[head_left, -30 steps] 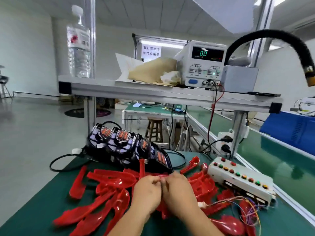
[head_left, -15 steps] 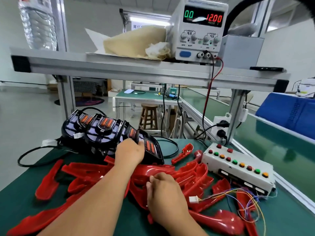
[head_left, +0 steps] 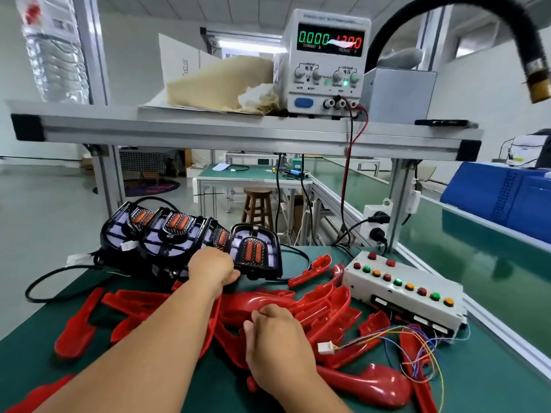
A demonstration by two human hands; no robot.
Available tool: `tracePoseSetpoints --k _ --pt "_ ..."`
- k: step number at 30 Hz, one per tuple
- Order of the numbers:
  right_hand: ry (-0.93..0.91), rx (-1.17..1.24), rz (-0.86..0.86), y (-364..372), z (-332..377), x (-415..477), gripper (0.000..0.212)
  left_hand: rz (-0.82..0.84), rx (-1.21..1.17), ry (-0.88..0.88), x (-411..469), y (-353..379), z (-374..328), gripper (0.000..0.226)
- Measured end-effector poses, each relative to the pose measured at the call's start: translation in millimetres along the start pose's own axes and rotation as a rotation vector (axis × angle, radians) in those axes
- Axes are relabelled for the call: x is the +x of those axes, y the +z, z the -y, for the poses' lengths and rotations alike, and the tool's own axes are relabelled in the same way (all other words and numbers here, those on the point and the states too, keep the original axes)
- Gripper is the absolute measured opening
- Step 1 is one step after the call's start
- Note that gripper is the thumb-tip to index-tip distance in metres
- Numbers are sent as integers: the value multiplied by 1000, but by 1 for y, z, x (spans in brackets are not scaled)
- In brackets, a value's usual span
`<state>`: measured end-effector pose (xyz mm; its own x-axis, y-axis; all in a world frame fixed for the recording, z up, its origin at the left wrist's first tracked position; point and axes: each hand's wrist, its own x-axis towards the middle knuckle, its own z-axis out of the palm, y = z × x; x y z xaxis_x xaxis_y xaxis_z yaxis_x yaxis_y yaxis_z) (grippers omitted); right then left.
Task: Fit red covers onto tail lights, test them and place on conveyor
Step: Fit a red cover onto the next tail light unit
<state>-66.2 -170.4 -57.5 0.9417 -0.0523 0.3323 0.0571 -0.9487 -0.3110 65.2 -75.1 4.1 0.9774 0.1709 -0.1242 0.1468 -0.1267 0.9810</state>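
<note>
A person's two bare hands work over a green bench top (head_left: pixel 492 383) where a white button box (head_left: pixel 402 290) sits, studded with red, green and amber buttons. Left of the box lies a loose pile of red covers (head_left: pixel 325 299). The right hand (head_left: pixel 275 341) rests on that pile, fingers curled over one glossy red cover (head_left: pixel 253 302). Further left of the box, a row of black tail lights (head_left: pixel 167 234) stands leaning together. The left hand (head_left: pixel 213 269) grasps the lower edge of the nearest tail light (head_left: pixel 256 251). A white connector (head_left: pixel 325 348) on thin coloured wires lies just in front of the box. On a shelf above the box, a power supply (head_left: pixel 325 61) shows lit digits. The green conveyor (head_left: pixel 477 254) runs to the right of the box.
</note>
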Motion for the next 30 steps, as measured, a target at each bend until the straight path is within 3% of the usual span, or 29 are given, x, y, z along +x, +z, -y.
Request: tracePoseSetpoints --k 3,7,10,13,15,16,20,22,25,27,30 --pt "4 26 -44 -2 1 0 44 35 -111 19 -14 -8 1 28" --pt "138 219 -256 -23 3 7 48 -30 -318 126 -59 -17 15 12" --pt "328 760 -361 -38 5 6 52 -58 -400 217 -93 -23 35 11" --pt "448 1303 -360 -37 10 5 36 -97 -390 313 -123 -25 51 8" --pt "459 1494 -377 -36 13 3 26 -55 -333 353 -139 -29 62 8" --pt "453 1522 -396 -38 13 2 24 -18 -284 361 -143 -32 67 7" --pt "440 1499 -483 -63 1 3 23 19 -78 370 -133 -61 64 57" --pt "428 1497 -460 -77 -2 2 21 104 -290 300 -122 -75 53 56" --pt "436 1591 -330 -80 12 -2 29 434 -571 226 -117 -79 38 58" --pt "479 1634 -239 -69 26 -7 24 547 -676 233 -119 -72 35 48" --pt "415 1680 -88 -63 34 -14 18 332 -811 238 -115 -68 36 43"
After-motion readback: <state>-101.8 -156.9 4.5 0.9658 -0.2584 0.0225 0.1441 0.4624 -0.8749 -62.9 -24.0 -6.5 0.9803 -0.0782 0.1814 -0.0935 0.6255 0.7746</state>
